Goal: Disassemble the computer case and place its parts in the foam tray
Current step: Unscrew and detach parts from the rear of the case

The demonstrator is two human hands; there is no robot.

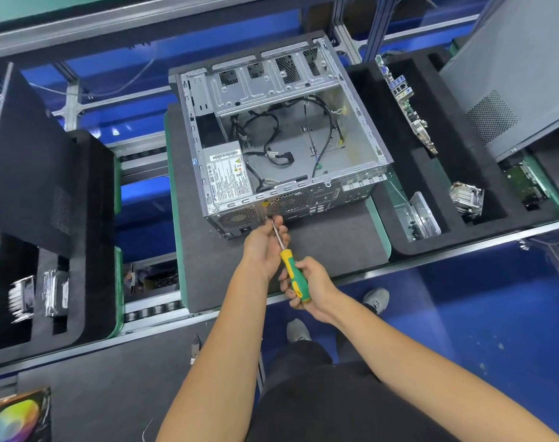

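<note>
The open computer case (281, 135) lies on its side on a grey foam mat (319, 247). At the case's near rear panel, the left hand (264, 242) pinches the steel shaft of a yellow-green screwdriver (291, 269), its tip at the panel beside the power supply (228, 178). The right hand (307, 287) grips the handle. Right of the case, the black foam tray (409, 154) holds a motherboard (406, 100), bracket (420, 218) and heatsink (466, 197).

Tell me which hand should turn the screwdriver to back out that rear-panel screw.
Right. The right hand already has its grip round the screwdriver handle, so it can probably twist. The left hand pinches the shaft near the tip at the computer case rear panel, better for steadying.
</note>
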